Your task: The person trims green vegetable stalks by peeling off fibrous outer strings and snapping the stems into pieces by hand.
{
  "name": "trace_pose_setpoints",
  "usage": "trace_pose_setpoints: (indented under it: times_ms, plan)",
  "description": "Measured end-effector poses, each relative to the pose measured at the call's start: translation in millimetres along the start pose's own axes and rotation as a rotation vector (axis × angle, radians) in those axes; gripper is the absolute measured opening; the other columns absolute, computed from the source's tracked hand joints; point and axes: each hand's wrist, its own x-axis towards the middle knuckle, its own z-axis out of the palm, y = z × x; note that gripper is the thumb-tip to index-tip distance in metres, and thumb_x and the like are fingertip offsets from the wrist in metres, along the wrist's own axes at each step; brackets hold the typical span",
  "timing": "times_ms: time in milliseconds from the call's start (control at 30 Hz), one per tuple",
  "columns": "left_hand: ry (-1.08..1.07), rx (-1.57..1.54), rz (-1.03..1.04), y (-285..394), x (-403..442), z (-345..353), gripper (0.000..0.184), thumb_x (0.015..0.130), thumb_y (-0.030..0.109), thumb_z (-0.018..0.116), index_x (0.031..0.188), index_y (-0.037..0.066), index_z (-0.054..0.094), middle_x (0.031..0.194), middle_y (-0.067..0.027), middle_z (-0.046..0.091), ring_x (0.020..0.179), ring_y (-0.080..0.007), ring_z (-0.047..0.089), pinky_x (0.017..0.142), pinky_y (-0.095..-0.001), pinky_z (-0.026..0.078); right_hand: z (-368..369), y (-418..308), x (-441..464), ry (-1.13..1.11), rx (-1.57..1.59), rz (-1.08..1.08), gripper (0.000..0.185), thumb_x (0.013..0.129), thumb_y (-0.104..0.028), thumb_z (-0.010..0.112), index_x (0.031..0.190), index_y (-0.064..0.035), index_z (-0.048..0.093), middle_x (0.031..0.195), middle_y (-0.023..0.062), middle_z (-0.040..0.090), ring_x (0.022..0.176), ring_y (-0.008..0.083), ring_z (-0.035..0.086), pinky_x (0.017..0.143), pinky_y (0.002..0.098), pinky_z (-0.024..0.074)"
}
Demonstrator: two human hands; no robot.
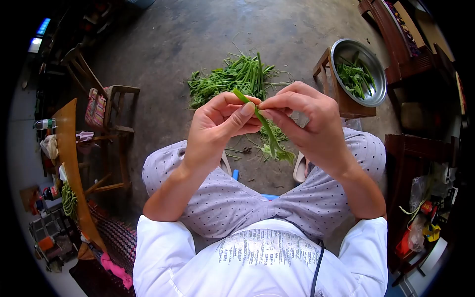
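A green leafy vegetable stem (267,129) slants between my two hands, its cut end up and its drooping leaf hanging low. My left hand (217,124) is closed around the upper part, thumb pressed on the stem. Thumb and forefinger of my right hand (312,121) pinch at the stem's side, close to the left fingertips; any thin strand between them is too small to make out. Beyond the hands, a heap of green stems and leaves (225,79) lies on the floor. Stringy green scraps (277,133) lie below the hands.
A metal basin (375,67) with green pieces in it stands on a wooden stool (358,110) to the right. On the left are a wooden chair (101,101) and a wooden table edge (74,183). Dark wooden furniture (418,69) lines the right side.
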Motion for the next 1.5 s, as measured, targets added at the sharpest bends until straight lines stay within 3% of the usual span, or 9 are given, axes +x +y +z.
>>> trace_pose_setpoints:
  times_ms: [167,367,600,833,867,1000,1067,1267,1500]
  plan:
    - [-0.030,0.015,-0.012,0,0,-2,0.013,0.091,0.013,0.063,0.100,0.004,0.062,0.101,-0.0095,0.067,0.086,-0.0166,0.067,0.076,-0.0307,0.057,0,-2,3,0.023,-0.092,-0.073,0.011,0.080,-0.009,0.070,0.088,-0.0019,0.068,0.079,0.0099,0.063,0.068,0.0178,0.064,0.062,0.0288,0.0513]
    - [-0.015,0.037,-0.028,1,-2,-3,0.014,0.090,0.013,0.064,0.101,0.004,0.062,0.098,-0.0085,0.067,0.085,-0.0159,0.067,0.077,-0.0300,0.057,-23,0,9,0.089,0.526,0.228,0.017,0.088,-0.008,0.064,0.098,0.0058,0.064,0.085,0.0074,0.066,0.075,0.0108,0.062,0.069,0.0210,0.0516]
    - [0.124,0.138,0.020,-6,-2,-28,0.017,0.094,0.017,0.059,0.104,0.003,0.062,0.090,-0.0054,0.066,0.079,-0.0103,0.065,0.073,-0.0235,0.055,-49,16,1,-0.115,0.525,0.257,0.031,0.095,-0.001,0.048,0.125,0.0060,0.047,0.114,0.0136,0.060,0.100,0.0168,0.062,0.090,0.0281,0.0513]
    - [0.131,0.093,0.040,-6,-10,-45,0.015,0.091,0.014,0.062,0.100,0.002,0.063,0.093,-0.0061,0.066,0.082,-0.0120,0.066,0.074,-0.0263,0.056,-48,20,-15,-0.166,0.239,0.482,0.037,0.092,0.005,0.052,0.128,-0.0028,0.052,0.114,0.0122,0.064,0.095,0.0118,0.064,0.080,0.0226,0.0510]
    - [0.132,0.090,0.049,-6,-11,-46,0.015,0.091,0.014,0.062,0.100,0.002,0.063,0.093,-0.0060,0.066,0.081,-0.0117,0.066,0.074,-0.0261,0.056,-44,26,-18,-0.150,0.138,0.379,0.036,0.089,0.006,0.056,0.123,-0.0060,0.058,0.099,0.0064,0.067,0.089,0.0081,0.062,0.077,0.0194,0.0495]
    - [0.120,0.127,0.075,-7,-17,-49,0.016,0.091,0.015,0.063,0.101,0.002,0.064,0.091,-0.0061,0.067,0.080,-0.0117,0.066,0.074,-0.0260,0.056,-36,24,-23,-0.150,-0.277,0.191,0.035,0.085,0.005,0.063,0.118,-0.0072,0.062,0.085,0.0016,0.063,0.081,0.0057,0.057,0.072,0.0181,0.0478]
    - [0.119,0.116,0.087,-9,-20,-50,0.016,0.091,0.015,0.063,0.101,0.002,0.064,0.091,-0.0062,0.067,0.080,-0.0120,0.066,0.074,-0.0262,0.056,-29,25,-25,-0.101,-0.268,0.251,0.039,0.072,-0.003,0.075,0.110,-0.0110,0.067,0.078,0.0022,0.066,0.082,0.0178,0.047,0.075,0.0320,0.0439]
    - [0.110,0.122,0.114,-7,-23,-56,0.019,0.092,0.017,0.061,0.103,0.002,0.063,0.091,-0.0060,0.066,0.080,-0.0110,0.065,0.074,-0.0251,0.056,-26,33,-24,-0.234,-0.319,0.210,0.053,0.065,-0.007,0.079,0.115,-0.0110,0.060,0.087,0.0039,0.054,0.083,0.0194,0.050,0.077,0.0318,0.0448]
    - [0.118,0.151,0.141,-5,-23,-54,0.021,0.093,0.020,0.060,0.105,0.002,0.062,0.090,-0.0061,0.066,0.079,-0.0099,0.065,0.073,-0.0239,0.055,-23,40,-26,-0.249,-0.164,0.083,0.045,0.070,0.008,0.062,0.112,-0.0059,0.057,0.087,0.0050,0.054,0.081,0.0147,0.054,0.072,0.0276,0.0463]
